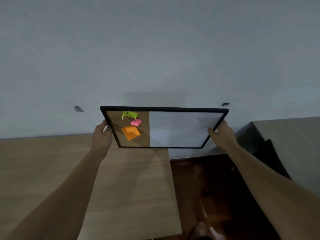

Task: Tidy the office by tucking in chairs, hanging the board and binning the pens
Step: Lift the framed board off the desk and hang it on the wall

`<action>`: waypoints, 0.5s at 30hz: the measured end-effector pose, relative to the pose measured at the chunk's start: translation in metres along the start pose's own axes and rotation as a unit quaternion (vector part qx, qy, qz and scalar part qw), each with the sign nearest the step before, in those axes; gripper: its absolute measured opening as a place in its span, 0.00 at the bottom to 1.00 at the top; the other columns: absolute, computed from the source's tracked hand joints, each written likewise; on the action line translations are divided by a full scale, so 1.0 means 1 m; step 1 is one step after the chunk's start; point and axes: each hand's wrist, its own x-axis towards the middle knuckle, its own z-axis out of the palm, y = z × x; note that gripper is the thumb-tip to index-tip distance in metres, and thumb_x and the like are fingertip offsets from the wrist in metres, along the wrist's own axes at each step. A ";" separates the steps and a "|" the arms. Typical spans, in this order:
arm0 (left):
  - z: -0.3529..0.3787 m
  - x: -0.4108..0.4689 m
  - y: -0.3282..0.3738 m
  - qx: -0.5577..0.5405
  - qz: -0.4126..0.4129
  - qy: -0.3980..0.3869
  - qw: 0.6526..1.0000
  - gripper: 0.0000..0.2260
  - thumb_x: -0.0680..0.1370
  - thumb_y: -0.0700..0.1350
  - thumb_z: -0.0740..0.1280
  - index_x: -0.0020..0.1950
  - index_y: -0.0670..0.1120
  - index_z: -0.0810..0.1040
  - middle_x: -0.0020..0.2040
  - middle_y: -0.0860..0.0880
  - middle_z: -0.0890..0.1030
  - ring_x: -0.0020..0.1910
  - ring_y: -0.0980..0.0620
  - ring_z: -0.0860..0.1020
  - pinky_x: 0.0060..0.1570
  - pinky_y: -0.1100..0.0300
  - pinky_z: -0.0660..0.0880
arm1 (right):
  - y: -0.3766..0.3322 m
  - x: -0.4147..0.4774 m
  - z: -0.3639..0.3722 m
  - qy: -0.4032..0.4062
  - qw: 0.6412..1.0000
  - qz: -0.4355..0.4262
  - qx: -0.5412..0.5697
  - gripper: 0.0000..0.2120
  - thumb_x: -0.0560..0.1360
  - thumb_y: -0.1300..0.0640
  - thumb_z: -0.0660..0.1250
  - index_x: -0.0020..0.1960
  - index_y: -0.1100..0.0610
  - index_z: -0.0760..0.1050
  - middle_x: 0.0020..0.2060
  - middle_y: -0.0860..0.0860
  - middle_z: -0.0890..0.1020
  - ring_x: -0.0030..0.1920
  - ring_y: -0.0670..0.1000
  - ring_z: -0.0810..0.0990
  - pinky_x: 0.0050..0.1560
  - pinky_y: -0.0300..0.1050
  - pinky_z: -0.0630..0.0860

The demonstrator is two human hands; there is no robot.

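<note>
A black-framed board (181,129), cork on the left third and whiteboard on the rest, is held up in front of the pale wall (155,49), tilted with its top edge toward the wall. Green, pink and orange sticky notes (130,133) are pinned to the cork. My left hand (102,134) grips the board's left edge. My right hand (222,132) grips its right edge, thumb on the white face. Two dark wall hooks show beside the board's top: one at the left (78,109), one at the right (225,104).
A light wooden desk (52,170) stands against the wall below the board. Dark wooden floor (207,187) lies to its right. A grey desk or cabinet (285,144) with a dark panel stands at the far right. My foot (200,229) shows at the bottom.
</note>
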 end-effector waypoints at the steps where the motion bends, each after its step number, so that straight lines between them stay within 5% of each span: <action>1: 0.011 -0.006 0.004 0.000 0.006 0.001 1.000 0.20 0.83 0.45 0.60 0.72 0.58 0.79 0.71 0.53 0.76 0.67 0.53 0.74 0.66 0.55 0.69 | 0.008 0.002 -0.013 0.002 1.000 0.000 0.000 0.26 0.80 0.52 0.71 0.73 0.62 0.68 0.68 0.60 0.79 0.67 0.64 0.78 0.63 0.55 0.76; 8: 0.103 -0.050 0.040 -0.020 0.016 0.025 0.999 0.19 0.82 0.45 0.63 0.72 0.54 0.80 0.70 0.54 0.77 0.71 0.50 0.76 0.75 0.48 0.70 | 0.081 0.045 -0.102 0.005 1.000 -0.011 0.024 0.26 0.80 0.51 0.71 0.72 0.62 0.69 0.68 0.59 0.80 0.67 0.63 0.79 0.58 0.50 0.74; 15: 0.203 -0.080 0.069 -0.040 0.029 -0.001 0.999 0.16 0.74 0.57 0.63 0.57 0.73 0.83 0.68 0.55 0.82 0.68 0.52 0.80 0.72 0.40 0.74 | 0.160 0.096 -0.198 0.024 0.999 -0.022 0.029 0.26 0.79 0.48 0.71 0.70 0.60 0.70 0.67 0.58 0.80 0.68 0.62 0.79 0.61 0.53 0.77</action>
